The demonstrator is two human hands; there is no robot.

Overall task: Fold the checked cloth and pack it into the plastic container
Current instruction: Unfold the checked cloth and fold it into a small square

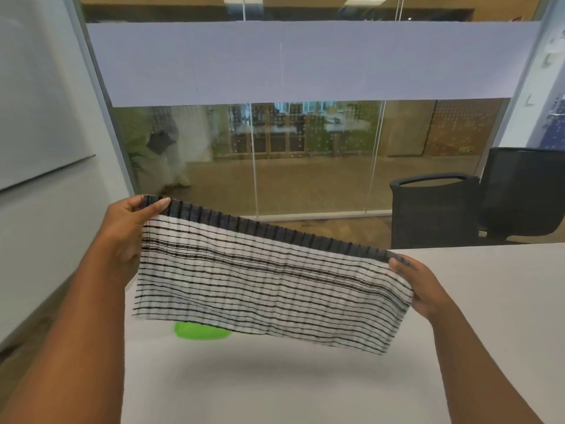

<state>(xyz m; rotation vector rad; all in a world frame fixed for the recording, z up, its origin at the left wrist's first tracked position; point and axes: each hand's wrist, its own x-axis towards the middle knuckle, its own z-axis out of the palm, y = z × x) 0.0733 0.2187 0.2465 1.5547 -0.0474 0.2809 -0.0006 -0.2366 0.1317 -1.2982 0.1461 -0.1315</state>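
- The white cloth with thin black checked lines and a dark band along its top edge [269, 280] was up in the air, stretched wide between 2 bare hands above the white table [275, 387].
- The left hand [128, 231] had the upper left corner, thumb pressed over the dark band and fingers tucked behind, clamped tight on the fabric.
- The right hand [423, 289] pinched the upper right corner the same way, thumb in front, fingers closed behind the cloth.
- The left corner rode higher than the right, so the top edge sloped down to the right.
- The cloth hung doubled, its lower edge clear of the tabletop, with a soft shadow under it.
- A bright green rounded object [201, 331] peeked out beneath the cloth's lower edge, resting on the table; what it was could not be told.
- 2 black mesh office chairs [434, 215] stood beyond the table's far right edge, before a glass wall [305, 166].
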